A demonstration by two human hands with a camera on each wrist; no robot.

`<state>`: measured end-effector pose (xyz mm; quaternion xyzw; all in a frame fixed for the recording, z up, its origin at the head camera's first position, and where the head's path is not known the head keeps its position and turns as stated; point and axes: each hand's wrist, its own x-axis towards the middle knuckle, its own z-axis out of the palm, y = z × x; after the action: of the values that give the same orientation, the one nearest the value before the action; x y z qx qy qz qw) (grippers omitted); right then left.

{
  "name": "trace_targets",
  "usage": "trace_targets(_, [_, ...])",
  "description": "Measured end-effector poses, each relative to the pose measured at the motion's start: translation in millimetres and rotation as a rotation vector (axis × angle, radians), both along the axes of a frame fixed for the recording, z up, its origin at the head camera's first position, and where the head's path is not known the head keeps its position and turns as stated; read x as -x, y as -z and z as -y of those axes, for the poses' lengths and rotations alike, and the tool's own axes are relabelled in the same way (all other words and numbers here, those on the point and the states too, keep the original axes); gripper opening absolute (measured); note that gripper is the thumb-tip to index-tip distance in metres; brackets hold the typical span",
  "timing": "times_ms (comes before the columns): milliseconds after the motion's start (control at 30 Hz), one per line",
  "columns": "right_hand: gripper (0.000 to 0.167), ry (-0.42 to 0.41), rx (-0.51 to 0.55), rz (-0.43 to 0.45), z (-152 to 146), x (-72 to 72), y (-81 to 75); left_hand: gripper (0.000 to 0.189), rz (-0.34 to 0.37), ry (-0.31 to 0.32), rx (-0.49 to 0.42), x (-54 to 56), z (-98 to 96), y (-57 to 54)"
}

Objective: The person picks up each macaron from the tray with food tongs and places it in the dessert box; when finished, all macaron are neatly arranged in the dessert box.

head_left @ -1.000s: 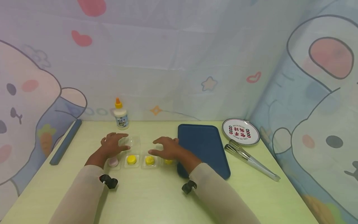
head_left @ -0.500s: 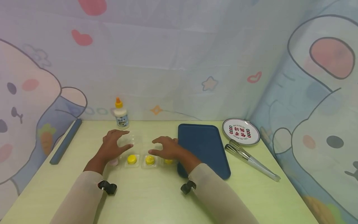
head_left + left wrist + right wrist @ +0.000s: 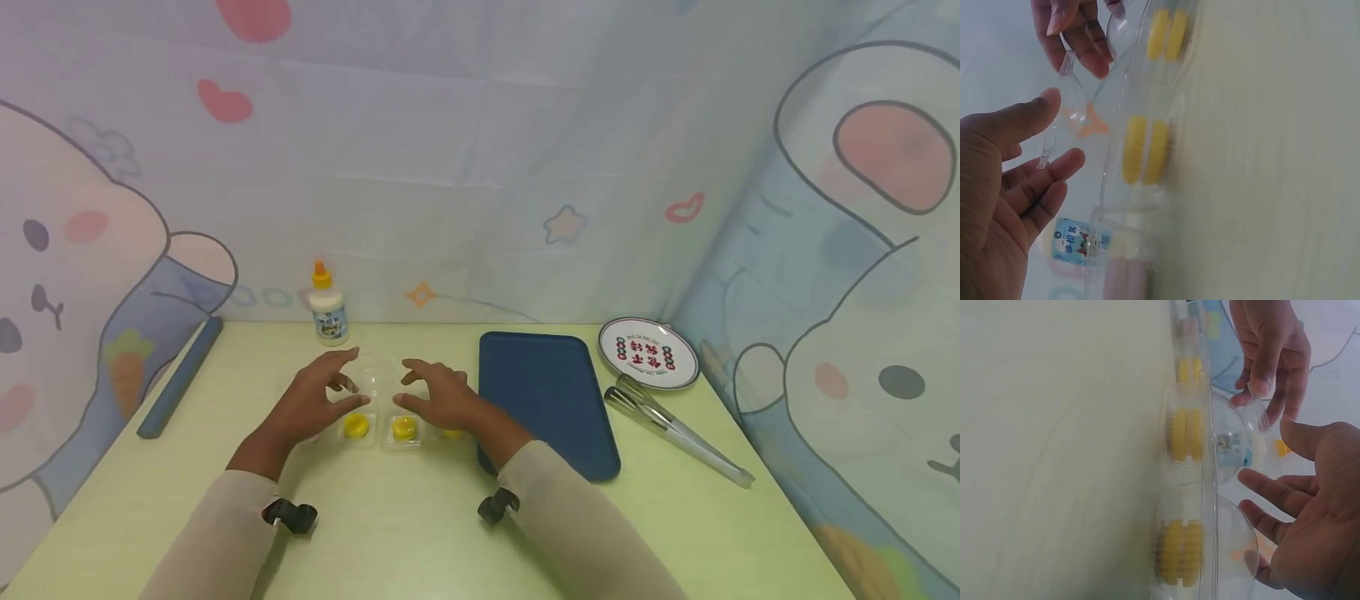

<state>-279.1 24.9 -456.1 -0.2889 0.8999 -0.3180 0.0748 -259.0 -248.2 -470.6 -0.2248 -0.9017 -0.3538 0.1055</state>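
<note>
My left hand (image 3: 313,398) pinches a clear domed plastic lid (image 3: 1072,103) by its edge, thumb on one side and fingers on the other. Facing it, my right hand (image 3: 452,398) hovers with spread, slightly bent fingers and grips nothing. Below both hands stands a row of clear plastic boxes (image 3: 402,446). Yellow macarons sit in them: one (image 3: 356,427) under the left hand, another (image 3: 404,428) between the hands, a third (image 3: 453,434) partly behind the right hand. In the left wrist view a pink macaron (image 3: 1125,279) lies at the row's end. Another clear dome (image 3: 1238,544) rises near my right fingers.
A glue bottle (image 3: 330,317) with an orange tip stands behind the left hand. To the right lie a dark blue tray (image 3: 543,400), a white plate (image 3: 647,353) with red lettering and metal tongs (image 3: 678,429). A grey-blue bar (image 3: 180,379) lies along the left edge.
My left hand has moved right with the clear lid, closer to the right hand, and now partly covers the left boxes. The right hand has shifted only slightly.
</note>
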Motion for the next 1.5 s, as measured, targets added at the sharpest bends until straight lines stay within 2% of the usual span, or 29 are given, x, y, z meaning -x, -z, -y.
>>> trace_targets(133, [0.066, 0.005, 0.054, 0.002, 3, -1.7, 1.0, 0.082, 0.011, 0.020, 0.009, -2.7, -6.1, -2.8])
trace_targets(367, [0.056, 0.012, 0.153, -0.056, 4, -1.7, 5.0, 0.083, 0.024, 0.046, -0.014, -8.2, -11.5, -5.3])
trace_targets(600, [0.056, 0.010, 0.221, -0.058, 2, -2.9, 9.7, 0.072, 0.039, 0.089, 0.001, -14.2, -13.0, -9.5])
trace_targets(733, [0.051, -0.008, 0.200, -0.102, 3, -4.2, 7.9, 0.071, 0.027, 0.081, -0.014, -14.4, -12.4, -8.4])
trace_targets(900, [0.035, -0.007, 0.176, -0.161, 6, -6.7, 3.7, 0.060, -0.011, 0.073, -0.041, -15.9, -12.0, -5.9])
trace_targets(1000, [0.031, -0.009, 0.209, -0.134, 5, -7.7, 4.1, 0.051, -0.017, 0.055, -0.054, -17.7, -12.0, -7.7])
trace_targets(1133, [0.032, -0.024, 0.260, -0.073, 5, -9.4, 4.4, 0.042, 0.008, 0.043, -0.059, -19.6, -11.7, -12.2])
trace_targets(1200, [0.033, -0.025, 0.277, -0.073, 5, -9.9, 4.0, 0.039, 0.013, 0.039, -0.058, -20.2, -11.3, -13.5])
trace_targets(1500, [0.041, 0.050, 0.258, -0.084, 11, -16.3, 1.5, 0.036, -0.066, 0.012, -0.042, -21.4, -4.3, -11.4])
